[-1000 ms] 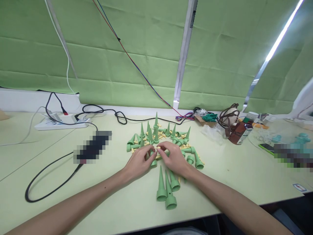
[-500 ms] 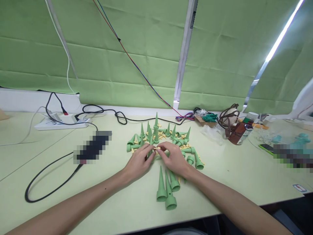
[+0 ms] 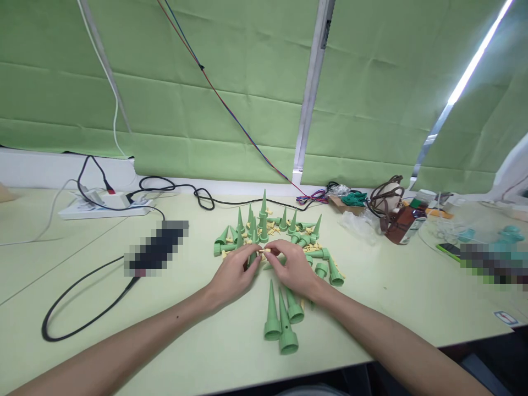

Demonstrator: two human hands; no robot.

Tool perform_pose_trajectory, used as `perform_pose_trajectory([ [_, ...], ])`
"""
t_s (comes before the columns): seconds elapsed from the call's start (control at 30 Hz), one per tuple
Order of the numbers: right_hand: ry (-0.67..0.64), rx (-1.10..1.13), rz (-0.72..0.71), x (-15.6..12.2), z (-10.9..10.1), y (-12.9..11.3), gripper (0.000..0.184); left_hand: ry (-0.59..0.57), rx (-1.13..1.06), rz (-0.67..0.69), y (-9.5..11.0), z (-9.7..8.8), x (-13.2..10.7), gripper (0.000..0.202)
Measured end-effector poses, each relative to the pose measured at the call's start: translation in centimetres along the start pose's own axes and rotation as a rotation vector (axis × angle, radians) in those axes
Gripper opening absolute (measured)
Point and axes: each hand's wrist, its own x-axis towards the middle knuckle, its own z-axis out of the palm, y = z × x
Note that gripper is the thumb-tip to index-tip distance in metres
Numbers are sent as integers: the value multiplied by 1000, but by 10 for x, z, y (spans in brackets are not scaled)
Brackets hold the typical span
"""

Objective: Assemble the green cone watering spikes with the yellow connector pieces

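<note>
My left hand and my right hand meet at the middle of a pale green table. The left hand's fingers are curled round a green cone spike. Thumb and forefinger of the right hand pinch a small cream plug against that spike. Behind the hands lies a pile of green spikes mixed with small cream plugs, some spikes upright, some lying down. Three spikes lie side by side in front of the hands, near the table's front edge.
A white power strip with black cables sits at the back left. At the right are a brown bottle, a clear plastic bag, a phone and teal parts. Green blinds hang behind the table.
The hands have barely shifted. The cream plug and the fingertips have closed in slightly on the spike held in the left hand.
</note>
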Motion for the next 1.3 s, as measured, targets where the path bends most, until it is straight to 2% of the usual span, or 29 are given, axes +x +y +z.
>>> perform_pose_trajectory([
  [0.23,-16,-3,6,-1,1,2,13,74,-52,-77,-1,-2,0,24],
  [0.47,-41,-14,12,-2,1,2,12,166,-92,-66,2,-3,-2,21],
  [0.7,-60,-10,22,-1,1,1,13,181,-125,-54,1,-3,-2,20],
  [1.3,6,-41,86,-1,1,4,12,219,-135,-32,0,-1,-2,15],
])
